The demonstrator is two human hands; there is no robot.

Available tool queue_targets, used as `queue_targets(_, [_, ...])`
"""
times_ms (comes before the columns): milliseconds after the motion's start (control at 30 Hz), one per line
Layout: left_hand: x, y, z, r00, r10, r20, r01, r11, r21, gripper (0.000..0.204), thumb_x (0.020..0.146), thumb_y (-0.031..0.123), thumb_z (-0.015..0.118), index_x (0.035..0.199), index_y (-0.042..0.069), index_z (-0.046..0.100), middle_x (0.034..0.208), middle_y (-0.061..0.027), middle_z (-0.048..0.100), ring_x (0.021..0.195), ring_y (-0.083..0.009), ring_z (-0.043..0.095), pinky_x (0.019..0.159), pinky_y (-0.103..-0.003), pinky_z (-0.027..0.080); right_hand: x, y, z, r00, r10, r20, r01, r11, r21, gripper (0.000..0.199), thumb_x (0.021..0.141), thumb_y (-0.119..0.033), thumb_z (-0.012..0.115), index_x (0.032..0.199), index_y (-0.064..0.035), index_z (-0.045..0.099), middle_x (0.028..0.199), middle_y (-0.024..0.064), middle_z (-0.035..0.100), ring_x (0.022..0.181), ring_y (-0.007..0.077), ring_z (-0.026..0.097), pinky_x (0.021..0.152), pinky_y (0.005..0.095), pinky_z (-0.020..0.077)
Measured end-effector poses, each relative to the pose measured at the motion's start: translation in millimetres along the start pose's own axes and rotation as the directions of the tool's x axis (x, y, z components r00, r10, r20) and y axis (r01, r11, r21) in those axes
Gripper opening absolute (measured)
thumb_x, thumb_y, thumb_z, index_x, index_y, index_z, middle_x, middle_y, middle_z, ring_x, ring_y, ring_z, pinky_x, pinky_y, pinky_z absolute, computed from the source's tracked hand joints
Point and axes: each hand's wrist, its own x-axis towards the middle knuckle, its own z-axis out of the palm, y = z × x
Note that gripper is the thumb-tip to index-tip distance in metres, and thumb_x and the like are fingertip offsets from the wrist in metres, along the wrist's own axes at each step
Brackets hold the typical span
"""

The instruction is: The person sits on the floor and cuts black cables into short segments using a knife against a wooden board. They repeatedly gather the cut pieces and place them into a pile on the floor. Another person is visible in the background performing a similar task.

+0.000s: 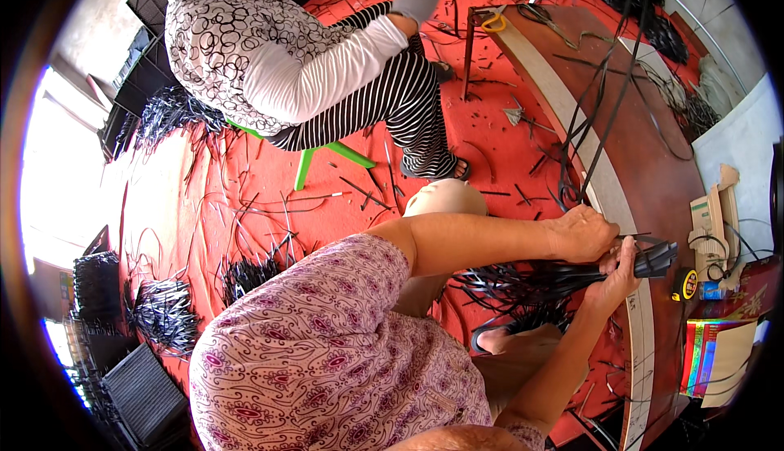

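Note:
A bundle of long, flat black plastic strips (563, 275) lies across the near edge of the brown table (653, 182). Its squared ends point right over the table, and its loose ends fan out to the left below my arm. My right hand (616, 278) is closed round the bundle near those squared ends, thumb on top. Right beside it, my left hand (584, 233) is clenched at the bundle's upper side. A thin black strip (633, 236) crosses the bundle there and seems to run into my left fist, though the fingers partly hide it.
A yellow-and-black tape measure (685, 284) and cardboard pieces (712, 222) lie right of the bundle. Yellow-handled scissors (494, 22) rest at the table's far end. A co-worker (286, 67) sits on a green stool (339, 154). Strip scraps litter the red floor (490, 133).

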Motion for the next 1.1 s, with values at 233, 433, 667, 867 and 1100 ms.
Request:
queue_targets(233, [-4, 1, 0, 0.998, 0.047, 0.036, -0.048, 0.999, 0.004, 0.029, 0.082, 0.028, 0.062, 0.075, 0.000, 0.058, 0.061, -0.0191, 0.061, 0.060, -0.0365, 0.064, 0.054, -0.044, 0.050, 0, -4, -13, 0.977, 0.075, 0.201, -0.105, 0.984, 0.145, 0.018, 0.092, -0.017, 0.060, 0.105, -0.0031, 0.061, 0.061, -0.0064, 0.035, 0.045, 0.0023, 0.031, 0.041, 0.0194, 0.0265])
queue_targets(433, [-8, 8, -5, 0.993, 0.084, 0.082, -0.087, 0.996, 0.028, 0.030, 0.086, 0.029, 0.058, 0.076, 0.001, 0.059, 0.061, -0.0172, 0.061, 0.061, -0.0345, 0.064, 0.055, -0.043, 0.050, 12, 9, -38, 0.968, 0.105, 0.228, -0.146, 0.974, 0.172, 0.032, 0.092, -0.018, 0.060, 0.120, -0.0028, 0.057, 0.060, -0.0060, 0.035, 0.044, 0.0029, 0.030, 0.041, 0.0199, 0.0252])
queue_targets(667, [-8, 6, -5, 0.987, 0.075, 0.141, -0.086, 0.994, 0.072, 0.029, 0.086, 0.029, 0.057, 0.076, 0.001, 0.060, 0.063, -0.0163, 0.063, 0.062, -0.0334, 0.065, 0.055, -0.041, 0.050, 9, 8, -35, 0.961, 0.155, 0.231, -0.199, 0.963, 0.183, 0.025, 0.093, -0.020, 0.060, 0.111, -0.0037, 0.061, 0.059, -0.0056, 0.037, 0.044, 0.0030, 0.031, 0.040, 0.0198, 0.0256])
queue_targets(867, [-10, 1, -5, 0.987, 0.072, 0.141, -0.079, 0.996, 0.043, 0.029, 0.086, 0.029, 0.057, 0.078, 0.001, 0.061, 0.066, -0.0180, 0.064, 0.064, -0.0342, 0.066, 0.057, -0.043, 0.051, 2, 3, -24, 0.966, 0.183, 0.183, -0.210, 0.967, 0.146, 0.015, 0.092, -0.022, 0.062, 0.093, -0.0068, 0.062, 0.058, -0.0061, 0.037, 0.045, 0.0030, 0.032, 0.041, 0.0195, 0.0261])
queue_targets(1100, [-11, -1, -5, 0.989, 0.065, 0.135, -0.071, 0.997, 0.038, 0.030, 0.086, 0.029, 0.057, 0.079, 0.001, 0.061, 0.067, -0.0184, 0.064, 0.065, -0.0348, 0.066, 0.058, -0.043, 0.051, 1, 5, -21, 0.965, 0.149, 0.217, -0.184, 0.971, 0.150, 0.012, 0.091, -0.020, 0.062, 0.086, -0.0094, 0.058, 0.058, -0.0061, 0.037, 0.045, 0.0034, 0.033, 0.041, 0.0196, 0.0266])
